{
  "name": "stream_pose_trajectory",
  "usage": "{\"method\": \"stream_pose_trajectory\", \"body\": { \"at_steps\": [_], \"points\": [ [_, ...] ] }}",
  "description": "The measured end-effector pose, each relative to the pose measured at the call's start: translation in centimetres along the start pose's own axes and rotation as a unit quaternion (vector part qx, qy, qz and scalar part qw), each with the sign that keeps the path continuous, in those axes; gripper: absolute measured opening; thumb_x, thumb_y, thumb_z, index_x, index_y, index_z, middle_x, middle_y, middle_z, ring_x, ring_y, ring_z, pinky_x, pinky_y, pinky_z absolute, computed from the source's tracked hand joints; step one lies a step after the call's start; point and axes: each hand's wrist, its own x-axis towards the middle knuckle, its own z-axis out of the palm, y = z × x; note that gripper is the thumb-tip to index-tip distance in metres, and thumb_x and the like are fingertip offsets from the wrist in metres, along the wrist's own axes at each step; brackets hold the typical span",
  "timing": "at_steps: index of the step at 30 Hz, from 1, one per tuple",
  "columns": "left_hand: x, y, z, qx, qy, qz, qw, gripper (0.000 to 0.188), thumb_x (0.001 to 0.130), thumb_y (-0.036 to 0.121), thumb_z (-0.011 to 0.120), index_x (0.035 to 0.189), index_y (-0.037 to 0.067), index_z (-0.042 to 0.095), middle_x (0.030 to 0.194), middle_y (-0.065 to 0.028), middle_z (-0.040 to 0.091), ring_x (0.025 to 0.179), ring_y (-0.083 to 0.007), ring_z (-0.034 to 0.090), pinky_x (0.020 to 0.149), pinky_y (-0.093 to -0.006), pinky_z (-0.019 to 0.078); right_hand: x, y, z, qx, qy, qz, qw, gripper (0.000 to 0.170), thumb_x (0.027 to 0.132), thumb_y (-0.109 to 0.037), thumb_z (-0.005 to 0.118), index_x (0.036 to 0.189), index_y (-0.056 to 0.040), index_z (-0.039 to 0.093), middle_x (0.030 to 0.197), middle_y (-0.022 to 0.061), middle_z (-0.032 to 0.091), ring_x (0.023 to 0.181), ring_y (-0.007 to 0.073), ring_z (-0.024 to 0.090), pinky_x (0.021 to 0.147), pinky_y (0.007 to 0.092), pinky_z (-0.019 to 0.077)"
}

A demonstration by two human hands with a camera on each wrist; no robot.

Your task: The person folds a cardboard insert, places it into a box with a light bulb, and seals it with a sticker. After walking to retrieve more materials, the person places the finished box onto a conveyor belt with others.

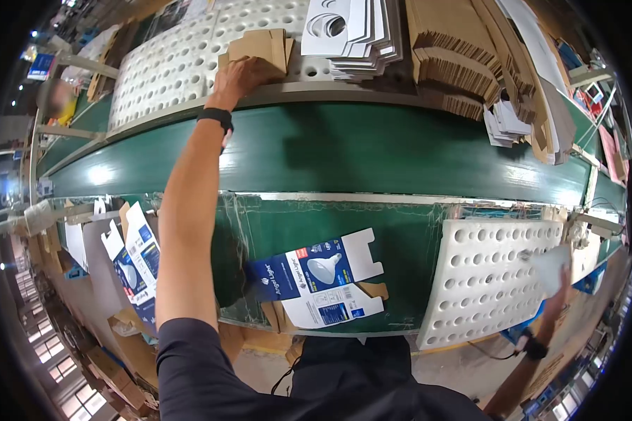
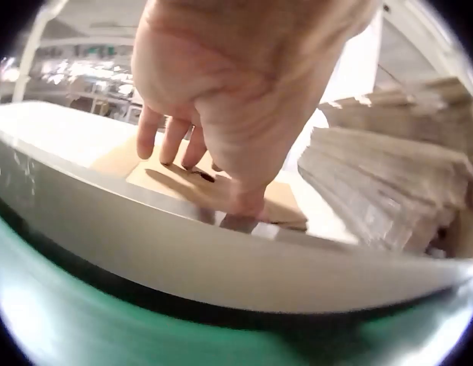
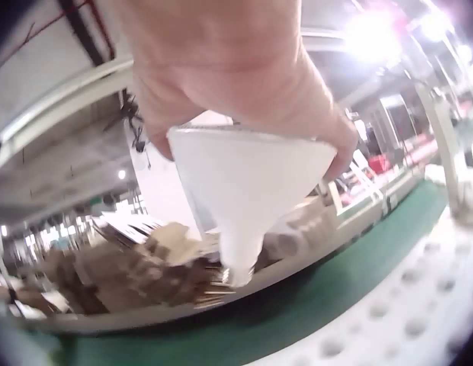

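Bulb (image 3: 248, 179) in right hand (image 1: 557, 298), cardboard (image 1: 263, 49) under left hand (image 1: 237, 78).
Pinched at wide end by right fingers (image 3: 344, 149), near tray (image 1: 481, 281); left fingers (image 2: 173, 141) spread over cardboard.

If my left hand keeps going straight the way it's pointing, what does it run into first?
Your left hand would most likely meet the brown cardboard right under its fingers; whether the fingertips touch it or hover just above is hard to tell.
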Motion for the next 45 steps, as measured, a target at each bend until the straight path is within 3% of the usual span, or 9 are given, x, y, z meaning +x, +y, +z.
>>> {"method": "stream_pose_trajectory", "body": {
  "at_steps": [5,14,18,20,26,30,37,41,45],
  "points": [
    [-0.6,-2.1,-0.8,0.025,0.061,0.113,0.991,0.039,0.091,0.042,0.067,0.115,0.011,0.067,0.104,-0.0123,0.072,0.100,-0.0341,0.068,0.081,-0.0451,0.0554,-6.4,-6.9,18.7,0.042,-0.005,0.107,0.993,0.058,0.103,-0.036,0.050,0.153,-0.0079,0.042,0.150,0.0104,0.046,0.137,0.0229,0.043,0.111,0.0365,0.0360],
    [-1.4,-4.1,-1.5,-0.115,0.166,0.152,0.968,0.022,0.095,0.024,0.060,0.113,0.016,0.071,0.098,-0.0168,0.072,0.094,-0.0375,0.067,0.076,-0.0495,0.0528,-6.8,-6.6,18.3,0.034,-0.030,0.124,0.991,0.057,0.104,-0.039,0.048,0.150,-0.0067,0.046,0.137,0.0085,0.054,0.124,0.0189,0.054,0.103,0.0341,0.0457],
    [-3.0,-3.2,-5.5,-0.096,0.323,-0.097,0.937,0.020,0.094,0.018,0.058,0.106,0.010,0.071,0.089,-0.0220,0.070,0.087,-0.0411,0.067,0.076,-0.0487,0.0523,-8.6,-8.7,19.0,-0.005,-0.038,0.091,0.995,0.056,0.104,-0.039,0.048,0.150,-0.0058,0.046,0.137,0.0090,0.055,0.124,0.0195,0.055,0.103,0.0349,0.0457],
    [-6.0,-3.5,-7.8,-0.133,0.459,-0.102,0.873,0.022,0.096,0.021,0.058,0.097,0.002,0.070,0.083,-0.0219,0.069,0.078,-0.0409,0.065,0.071,-0.0476,0.0502,-9.2,-10.1,20.3,0.247,-0.016,0.114,0.962,0.055,0.104,-0.037,0.047,0.150,-0.0065,0.045,0.138,0.0106,0.056,0.125,0.0220,0.056,0.104,0.0363,0.0461],
    [-25.3,16.2,-14.3,-0.426,0.245,-0.076,0.868,0.023,0.100,0.015,0.059,0.090,-0.005,0.060,0.067,-0.0038,0.040,0.065,-0.0099,0.039,0.058,-0.0291,0.0359,-11.0,-22.7,36.0,0.358,-0.151,-0.021,0.921,0.063,0.096,-0.028,0.058,0.151,-0.0025,0.040,0.137,0.0083,0.054,0.117,0.0174,0.056,0.102,0.0331,0.0455],
    [-34.8,29.0,-16.5,-0.519,0.137,0.048,0.842,0.017,0.098,0.001,0.057,0.112,-0.004,0.065,0.118,-0.0152,0.070,0.105,-0.0239,0.068,0.090,-0.0310,0.0513,-14.3,-25.5,38.4,0.307,-0.139,-0.091,0.937,0.077,0.093,-0.028,0.062,0.156,0.0018,0.030,0.161,0.0115,0.032,0.135,0.0204,0.042,0.115,0.0345,0.0300],
    [-42.0,37.8,-16.8,-0.475,0.032,0.256,0.841,0.020,0.092,0.009,0.070,0.111,0.003,0.070,0.157,-0.0235,0.038,0.132,-0.0401,0.054,0.105,-0.0439,0.0469,-19.5,-18.9,28.3,0.551,-0.149,0.044,0.820,0.081,0.092,-0.041,0.059,0.157,-0.0040,0.028,0.151,0.0130,0.044,0.135,0.0248,0.046,0.112,0.0402,0.0379],
    [-42.5,42.1,-14.8,-0.637,-0.013,0.137,0.758,0.028,0.093,0.003,0.067,0.120,0.001,0.060,0.127,-0.0186,0.062,0.111,-0.0270,0.065,0.092,-0.0368,0.0523,-21.5,-15.9,24.5,0.549,-0.148,0.041,0.822,0.084,0.090,-0.048,0.058,0.157,-0.0073,0.028,0.150,0.0163,0.043,0.135,0.0267,0.046,0.112,0.0426,0.0387],
    [-43.1,45.9,-14.7,-0.538,0.004,0.164,0.827,0.033,0.093,0.004,0.068,0.126,0.002,0.061,0.111,-0.0124,0.066,0.095,-0.0200,0.065,0.085,-0.0313,0.0516,-22.5,-13.4,21.9,0.500,-0.146,0.002,0.854,0.089,0.086,-0.049,0.061,0.157,-0.0066,0.026,0.154,0.0150,0.038,0.137,0.0285,0.044,0.112,0.0425,0.0391]
  ]
}}
